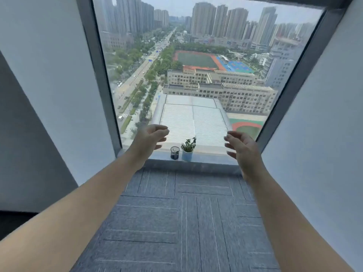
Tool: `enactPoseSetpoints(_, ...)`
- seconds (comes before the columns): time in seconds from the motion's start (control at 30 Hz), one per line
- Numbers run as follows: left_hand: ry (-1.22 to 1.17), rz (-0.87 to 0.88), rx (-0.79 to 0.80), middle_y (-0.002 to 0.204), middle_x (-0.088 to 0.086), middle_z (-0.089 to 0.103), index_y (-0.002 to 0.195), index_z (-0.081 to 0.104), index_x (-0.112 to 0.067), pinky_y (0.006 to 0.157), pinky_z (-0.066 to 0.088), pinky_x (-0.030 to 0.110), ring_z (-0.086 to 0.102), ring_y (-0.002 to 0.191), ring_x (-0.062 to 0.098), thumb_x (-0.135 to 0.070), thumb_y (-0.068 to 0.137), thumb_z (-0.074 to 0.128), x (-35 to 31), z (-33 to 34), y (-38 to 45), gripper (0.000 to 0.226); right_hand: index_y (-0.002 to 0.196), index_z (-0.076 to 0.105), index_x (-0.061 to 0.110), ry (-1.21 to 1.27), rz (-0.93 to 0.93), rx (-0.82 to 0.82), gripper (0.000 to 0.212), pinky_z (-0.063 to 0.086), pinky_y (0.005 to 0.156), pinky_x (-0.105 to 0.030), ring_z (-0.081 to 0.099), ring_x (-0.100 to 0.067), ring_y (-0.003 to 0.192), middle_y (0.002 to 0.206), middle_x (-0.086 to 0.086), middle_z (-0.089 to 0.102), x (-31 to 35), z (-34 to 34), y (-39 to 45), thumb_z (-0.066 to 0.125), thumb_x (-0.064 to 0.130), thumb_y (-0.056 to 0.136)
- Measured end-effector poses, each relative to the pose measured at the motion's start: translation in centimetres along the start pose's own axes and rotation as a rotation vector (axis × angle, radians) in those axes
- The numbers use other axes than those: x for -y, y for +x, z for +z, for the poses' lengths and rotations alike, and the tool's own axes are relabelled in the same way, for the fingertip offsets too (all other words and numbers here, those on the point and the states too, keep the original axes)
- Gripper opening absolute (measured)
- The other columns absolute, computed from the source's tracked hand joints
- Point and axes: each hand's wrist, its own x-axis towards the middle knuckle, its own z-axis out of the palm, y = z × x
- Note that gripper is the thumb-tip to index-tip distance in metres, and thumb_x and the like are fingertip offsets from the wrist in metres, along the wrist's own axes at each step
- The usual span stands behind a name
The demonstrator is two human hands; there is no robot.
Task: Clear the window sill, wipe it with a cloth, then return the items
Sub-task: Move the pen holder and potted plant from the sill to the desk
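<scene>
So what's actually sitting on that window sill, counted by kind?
Dark glass cup: 1
Potted plant in a pale blue pot: 1
Total: 2, side by side on the window sill; neither the left hand nor the right hand touches them.

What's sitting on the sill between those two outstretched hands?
In the head view, between the left hand and right hand, two things stand side by side on the window sill: a dark glass cup and a small potted plant.

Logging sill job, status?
Left hand, right hand open, empty. Dark cup, potted plant on window sill. No cloth visible.
</scene>
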Motion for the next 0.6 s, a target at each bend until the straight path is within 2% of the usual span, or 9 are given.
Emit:
enactPoseSetpoints(0.1, 0.026, -0.016, -0.060, 0.090, -0.001, 0.058, 0.087, 0.057, -0.019, 0.078, 0.044, 0.025, 0.054, 0.092, 0.017, -0.015, 0.091, 0.050, 1.3, 1.3, 4.4, 0.009, 0.102, 0.053, 0.014, -0.005, 0.024, 0.006, 0.011, 0.045, 0.077, -0.026, 0.052, -0.018, 0.098, 0.098, -0.001, 0.056, -1.9, -0.1, 4.7, 0.051, 0.015, 0.091)
enactPoseSetpoints(0.2, 0.055, -0.077, -0.100, 0.089, -0.004, 0.058, 0.086, 0.057, -0.020, 0.082, 0.045, 0.029, 0.054, 0.096, 0.019, -0.015, 0.090, 0.050, 3.7, 2.3, 9.3, 0.009, 0.100, 0.053, 0.015, -0.008, 0.087, 0.016, 0.009, 0.044, 0.079, -0.026, 0.052, -0.017, 0.098, 0.092, 0.004, 0.056, -4.7, 0.7, 9.5, 0.051, 0.015, 0.091)
enactPoseSetpoints(0.3, 0.073, -0.133, -0.130, 0.091, -0.003, 0.058, 0.098, 0.056, -0.013, 0.090, 0.044, 0.035, 0.054, 0.099, 0.020, -0.016, 0.090, 0.050, 6.5, 2.4, 14.7, 0.010, 0.100, 0.053, 0.015, -0.013, 0.144, 0.021, 0.009, 0.044, 0.077, -0.024, 0.052, -0.019, 0.099, 0.095, 0.001, 0.056, -7.8, 2.1, 14.9, 0.051, 0.015, 0.091)
enactPoseSetpoints(0.4, 0.066, -0.185, -0.176, 0.086, -0.006, 0.057, 0.098, 0.056, -0.012, 0.094, 0.045, 0.038, 0.053, 0.098, 0.020, -0.015, 0.090, 0.051, 9.3, 2.1, 21.4, 0.010, 0.095, 0.053, 0.019, -0.019, 0.200, 0.016, 0.006, 0.043, 0.069, -0.021, 0.052, -0.019, 0.098, 0.101, -0.002, 0.056, -10.4, 4.0, 21.3, 0.051, 0.016, 0.091)
enactPoseSetpoints(0.5, 0.059, -0.236, -0.213, 0.087, -0.006, 0.056, 0.100, 0.056, -0.011, 0.096, 0.044, 0.037, 0.052, 0.100, 0.019, -0.016, 0.089, 0.052, 12.3, 1.8, 28.7, 0.012, 0.088, 0.053, 0.024, -0.042, 0.238, 0.007, 0.008, 0.046, 0.083, -0.030, 0.052, -0.019, 0.101, 0.099, 0.000, 0.056, -13.0, 6.1, 28.3, 0.052, 0.016, 0.091)
enactPoseSetpoints(0.6, 0.092, -0.275, -0.201, 0.105, 0.001, 0.056, 0.111, 0.056, -0.008, 0.099, 0.041, 0.036, 0.050, 0.104, 0.017, -0.017, 0.089, 0.053, 15.1, 1.4, 35.8, 0.024, 0.096, 0.053, 0.019, -0.053, 0.282, -0.014, 0.007, 0.044, 0.095, -0.038, 0.052, -0.020, 0.104, 0.099, 0.002, 0.055, -15.3, 8.0, 35.1, 0.052, 0.016, 0.091)
